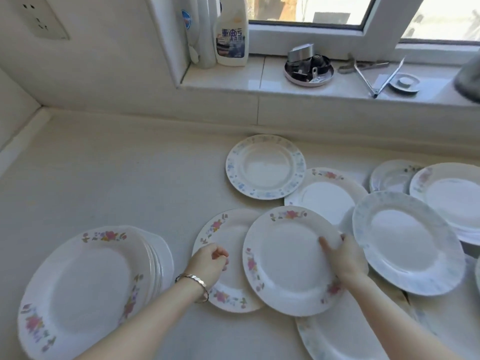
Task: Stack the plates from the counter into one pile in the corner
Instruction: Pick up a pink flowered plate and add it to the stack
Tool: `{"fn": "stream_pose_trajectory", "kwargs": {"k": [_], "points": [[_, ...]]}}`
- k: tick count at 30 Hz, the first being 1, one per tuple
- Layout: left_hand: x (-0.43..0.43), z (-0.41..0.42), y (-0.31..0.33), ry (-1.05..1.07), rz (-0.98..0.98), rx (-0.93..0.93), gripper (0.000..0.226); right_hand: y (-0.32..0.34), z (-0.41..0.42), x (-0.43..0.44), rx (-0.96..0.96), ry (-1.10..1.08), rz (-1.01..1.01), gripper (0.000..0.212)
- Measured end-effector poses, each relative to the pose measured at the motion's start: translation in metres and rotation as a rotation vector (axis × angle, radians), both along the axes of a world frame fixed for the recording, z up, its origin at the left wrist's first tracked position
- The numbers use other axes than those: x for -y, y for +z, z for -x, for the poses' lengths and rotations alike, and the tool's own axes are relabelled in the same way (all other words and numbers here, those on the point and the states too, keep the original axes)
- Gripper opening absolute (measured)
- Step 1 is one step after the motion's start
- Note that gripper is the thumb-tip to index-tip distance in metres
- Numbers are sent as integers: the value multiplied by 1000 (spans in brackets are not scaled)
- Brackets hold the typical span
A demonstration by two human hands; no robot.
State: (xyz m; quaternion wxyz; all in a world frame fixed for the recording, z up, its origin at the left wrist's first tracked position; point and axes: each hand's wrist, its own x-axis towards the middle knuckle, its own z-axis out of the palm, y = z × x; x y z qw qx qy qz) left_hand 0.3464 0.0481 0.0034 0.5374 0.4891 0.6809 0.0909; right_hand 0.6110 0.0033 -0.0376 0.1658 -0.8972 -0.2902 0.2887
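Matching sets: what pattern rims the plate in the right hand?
Pink flower sprays on the white plate, clearest in head view.

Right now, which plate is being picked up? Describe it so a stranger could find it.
On the pale counter below the window, look at the middle of the scattered plates. The pink-flowered plate there overlaps a matching plate on its left, and alone has the right hand gripping its rim.

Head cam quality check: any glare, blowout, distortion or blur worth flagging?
Head view: the window is blown out white; daylight glare sits on the blue-rimmed white plate and the glossy tiled sill; wide-angle distortion bows the sill's straight edge; the whole frame is soft; a grey object at the right edge is too blurred to identify.
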Motion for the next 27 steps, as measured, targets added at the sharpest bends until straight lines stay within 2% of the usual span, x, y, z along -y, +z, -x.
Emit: {"fn": "stream_pose_trajectory", "kwargs": {"k": [4, 7, 9, 10, 12, 14, 16, 20, 24, 27], "points": [[-2, 0, 0, 1, 21, 4, 25, 8, -3, 1, -142, -21, -190, 31], [0, 5, 3, 37, 26, 0, 12, 21, -1, 2, -169, -61, -291, 25], [1, 11, 9, 58, 22, 9, 36, 28, 6, 4, -204, -91, -351, 24], [2, 14, 13, 97, 27, 59, 43, 32, 12, 5, -236, -104, -383, 23], [4, 21, 26, 200, 60, 230, 34, 43, 30, 3, -302, -113, -437, 20], [7, 35, 42, 319, 86, 379, 34, 55, 57, -3, -357, -92, -473, 21], [10, 57, 54, 469, 11, 423, 39, 67, 91, -11, -414, -53, -503, 22], [13, 120, 57, 637, -250, 79, 43, 90, 165, -21, -568, 47, -530, 17], [22, 185, 56, 859, -306, -24, 47, 102, 215, -24, -697, 236, -463, 24], [33, 228, 56, 955, -363, -78, 45, 91, 224, -19, -704, 287, -364, 26]]}}
